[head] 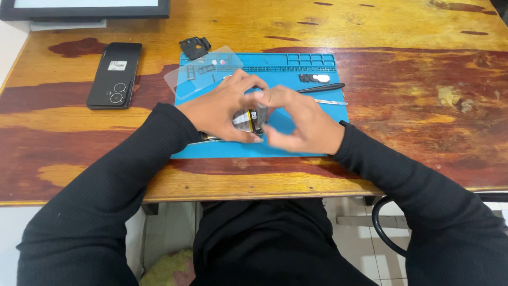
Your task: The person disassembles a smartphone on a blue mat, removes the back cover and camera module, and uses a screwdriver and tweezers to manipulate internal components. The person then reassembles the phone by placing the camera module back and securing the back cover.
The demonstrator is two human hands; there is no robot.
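my left hand (219, 108) is curled over an opened phone (248, 122) on the blue repair mat (312, 63), fingers bent and pressing down on its left part, thumb along the near edge. my right hand (299, 124) is half closed, fingertips pinched at the phone's upper right, touching my left fingers; it is blurred, so i cannot tell whether it grips anything. between my hands the phone shows a silvery battery with a dark label and a yellow strip. a black phone back cover (115, 75) lies well apart on the wooden table (423, 106).
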